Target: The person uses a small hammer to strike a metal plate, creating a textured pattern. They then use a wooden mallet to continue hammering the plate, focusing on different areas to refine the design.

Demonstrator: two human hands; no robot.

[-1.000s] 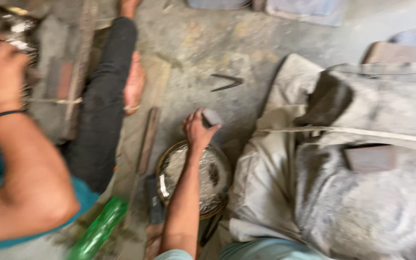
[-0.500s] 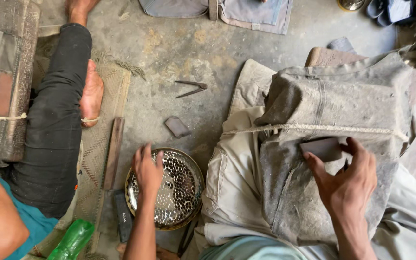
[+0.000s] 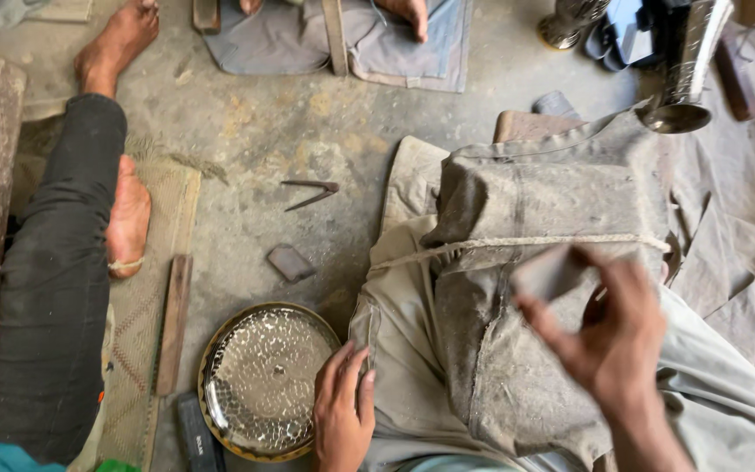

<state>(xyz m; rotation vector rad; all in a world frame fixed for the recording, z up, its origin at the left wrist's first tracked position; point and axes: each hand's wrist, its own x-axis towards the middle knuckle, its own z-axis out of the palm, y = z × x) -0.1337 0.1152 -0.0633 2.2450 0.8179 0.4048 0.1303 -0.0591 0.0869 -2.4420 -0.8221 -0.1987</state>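
Hammered tray on the floor, small flat block held above the padded lap.

The left hand (image 3: 342,419) rests with released fingers on the rim of the patterned metal tray (image 3: 264,380); its surface looks fully dimpled. The right hand (image 3: 609,336) grasps a blurred flat block (image 3: 548,273), whose material I cannot tell. The tray's lower edge is cut off.
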